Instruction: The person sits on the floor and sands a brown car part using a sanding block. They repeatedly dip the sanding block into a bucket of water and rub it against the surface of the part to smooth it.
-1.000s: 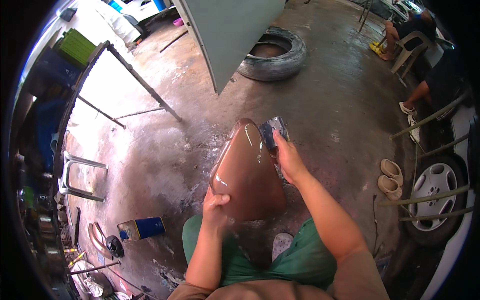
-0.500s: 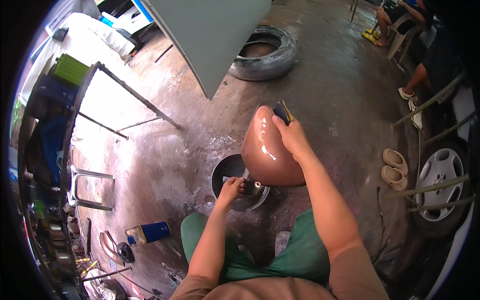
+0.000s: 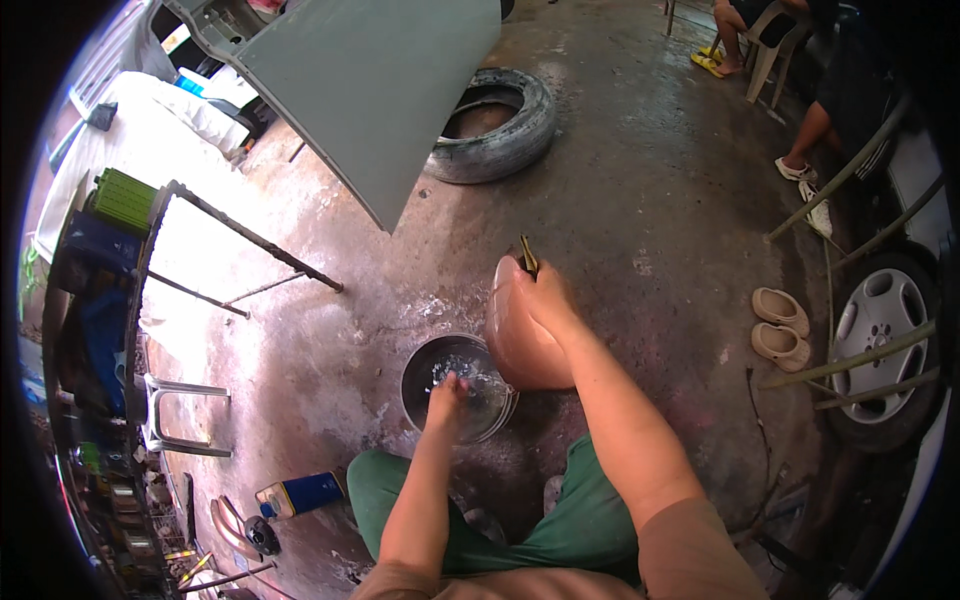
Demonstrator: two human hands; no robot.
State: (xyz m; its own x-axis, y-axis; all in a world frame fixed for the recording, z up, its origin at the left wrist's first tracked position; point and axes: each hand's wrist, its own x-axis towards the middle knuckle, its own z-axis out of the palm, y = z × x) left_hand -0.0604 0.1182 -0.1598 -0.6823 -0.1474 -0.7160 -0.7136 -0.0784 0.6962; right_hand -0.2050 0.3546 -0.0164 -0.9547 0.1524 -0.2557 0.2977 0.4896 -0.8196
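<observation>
A glossy, copper-coloured curved panel [image 3: 523,345] is tilted beside the right rim of a round dark bucket [image 3: 408,405]. My right hand [image 3: 548,298] is closed around the panel's far edge. A small dark-and-yellow piece [image 3: 528,252] sticks out past those fingers; whether it belongs to the panel is unclear. Over the bucket, my left hand [image 3: 447,400] is down at the water, with white splashes around its fingertips. Its fingers are blurred, and anything in them is hidden.
A large grey panel [image 3: 370,110] juts in from the far left, before a tyre [image 3: 495,130]. A blue tin [image 3: 303,495] lies at left near a grey stool [image 3: 185,412]. Tan clogs [image 3: 780,340] and a wheel [image 3: 880,350] are at right; people sit beyond.
My left hand has gone down into the bucket, and water now splashes there. The copper panel has swung nearer to me and tilted, with my right hand still on it. The view has shifted.
</observation>
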